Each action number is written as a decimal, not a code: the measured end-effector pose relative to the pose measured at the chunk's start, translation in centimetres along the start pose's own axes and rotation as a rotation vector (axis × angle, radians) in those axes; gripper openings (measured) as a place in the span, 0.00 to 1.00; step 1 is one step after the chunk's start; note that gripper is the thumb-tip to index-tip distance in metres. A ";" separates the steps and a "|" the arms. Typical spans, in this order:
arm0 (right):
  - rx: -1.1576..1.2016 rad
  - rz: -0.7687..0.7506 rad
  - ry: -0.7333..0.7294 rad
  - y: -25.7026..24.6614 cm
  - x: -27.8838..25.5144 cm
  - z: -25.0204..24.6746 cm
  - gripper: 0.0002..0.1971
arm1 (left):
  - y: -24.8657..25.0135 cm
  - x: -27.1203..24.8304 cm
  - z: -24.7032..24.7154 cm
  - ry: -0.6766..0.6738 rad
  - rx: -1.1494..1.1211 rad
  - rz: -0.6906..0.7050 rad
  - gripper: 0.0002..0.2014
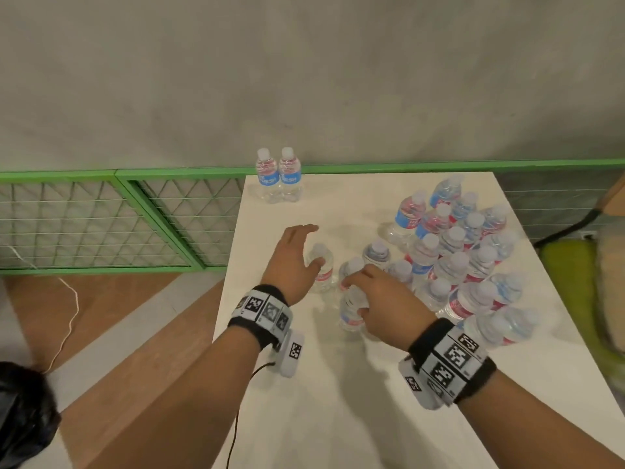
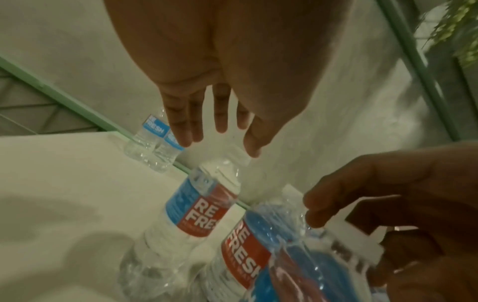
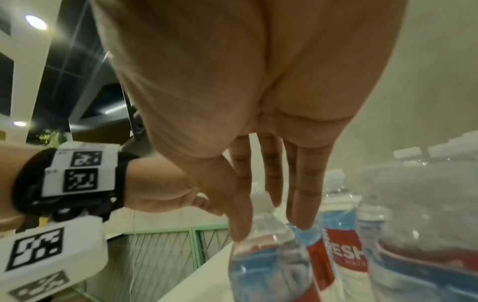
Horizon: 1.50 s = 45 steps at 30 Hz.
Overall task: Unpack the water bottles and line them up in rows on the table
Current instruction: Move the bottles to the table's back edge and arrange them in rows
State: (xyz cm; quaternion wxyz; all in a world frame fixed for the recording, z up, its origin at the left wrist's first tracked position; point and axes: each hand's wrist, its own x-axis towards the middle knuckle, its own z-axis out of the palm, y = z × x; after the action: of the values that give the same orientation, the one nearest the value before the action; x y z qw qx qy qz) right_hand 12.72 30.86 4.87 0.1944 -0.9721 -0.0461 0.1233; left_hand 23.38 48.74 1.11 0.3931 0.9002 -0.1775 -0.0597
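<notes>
My left hand (image 1: 293, 262) hovers open beside a loose bottle (image 1: 321, 269) mid-desk; my right hand (image 1: 382, 299) grips another bottle (image 1: 351, 308) by its neck, likely to start a row. Two bottles (image 1: 278, 174) stand at the desk's (image 1: 338, 401) far-left corner; the rest cluster (image 1: 466, 252) along the right edge.

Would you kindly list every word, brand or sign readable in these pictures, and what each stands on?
"RE FRESH": white letters on the red and blue label of the water bottles.
"FRESH": blue labels of the two bottles at the far table edge.
Smaller line under the brand: too blurred to read.
Black-and-white square code markers on the wristbands: patterns, no words.
</notes>
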 end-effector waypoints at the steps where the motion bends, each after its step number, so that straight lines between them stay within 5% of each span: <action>1: -0.030 -0.002 -0.021 0.1 0.3 0.3 0.27 | 0.0 0.4 0.6 -0.030 -0.001 -0.008 0.28; 7: -0.006 -0.012 -0.058 -0.9 1.0 1.0 0.19 | -2.0 -0.6 1.4 -0.076 -0.112 -0.043 0.16; 17: 0.027 -0.066 -0.042 -5.6 8.1 2.1 0.09 | -7.5 -1.7 -7.0 -0.048 0.003 -0.201 0.16; 31: 0.011 0.171 0.156 -7.0 23.6 -1.2 0.12 | -10.7 10.9 -9.2 0.109 0.151 -0.252 0.16; 45: -0.048 0.154 0.192 -6.1 32.5 -4.1 0.15 | -10.1 18.8 -8.9 0.154 0.149 -0.276 0.20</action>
State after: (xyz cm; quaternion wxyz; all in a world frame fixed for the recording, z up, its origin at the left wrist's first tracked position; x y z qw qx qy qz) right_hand 44.93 39.46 3.69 0.1646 -0.9844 0.0447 0.0432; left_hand 45.78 54.32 0.39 0.3260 0.9445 -0.0255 -0.0307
